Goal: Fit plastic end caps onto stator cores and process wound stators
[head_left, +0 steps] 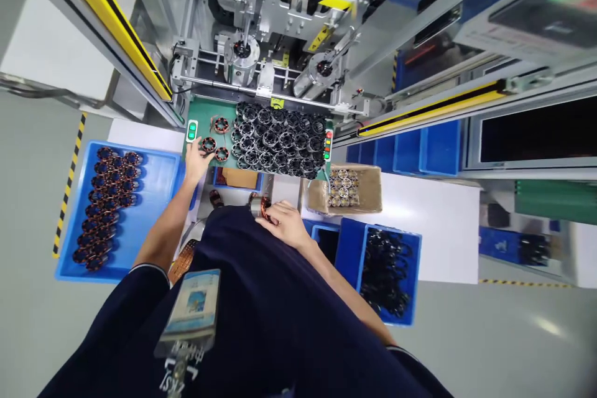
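Observation:
My left hand is at the left end of the green worktop, its thumb and fingers closed about a copper-wound motor stator. Two more wound stators lie beside it, one behind and one to the right. Close to my body, my right hand grips another stator, with its silvery side and copper windings showing. Tightly packed rows of dark, unwound stator cores cover the middle and right of the worktop.
Behind the worktop stands a machine with two round stations. A blue tray of wound stators is at left. To the right are a cardboard box of metal rings and a blue bin of black parts. Yellow bars flank the opening.

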{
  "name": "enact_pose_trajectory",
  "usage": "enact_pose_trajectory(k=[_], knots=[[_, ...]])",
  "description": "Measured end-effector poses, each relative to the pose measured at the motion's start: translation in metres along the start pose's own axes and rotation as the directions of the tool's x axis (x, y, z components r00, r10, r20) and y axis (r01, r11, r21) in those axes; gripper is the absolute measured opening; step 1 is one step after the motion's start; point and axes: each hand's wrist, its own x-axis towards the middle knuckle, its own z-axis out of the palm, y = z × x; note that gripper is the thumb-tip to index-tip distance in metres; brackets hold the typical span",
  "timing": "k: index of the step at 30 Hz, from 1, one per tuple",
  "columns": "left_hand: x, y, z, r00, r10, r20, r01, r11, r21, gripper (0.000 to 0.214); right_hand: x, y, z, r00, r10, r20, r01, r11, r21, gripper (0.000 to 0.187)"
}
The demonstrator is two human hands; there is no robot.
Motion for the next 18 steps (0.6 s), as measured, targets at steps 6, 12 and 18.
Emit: enact_pose_trajectory(k=[6,12,18], knots=[[-0.092,0.022,0.011,0.935,-0.079,0.347,0.089,0.996,-0.013,0.099,0.005,0.002,-0.059,0.974,-0.198,0.111,0.200,0.980,-0.012,0.038],[-0.190,0.081,0.043,0.685,0.144,0.714,-0.013,0.983,-0.185,0.116,0.021,-0.019,-0.121,0.876,-0.436,0.207,0.474,0.858,-0.197,0.016],[-0.206,0.123,0.055,0.857,0.324,0.400,-0.257,0.943,-0.214,0.084,0.009,-0.050,-0.156,0.854,-0.442,-0.276,0.428,0.897,-0.112,0.063]])
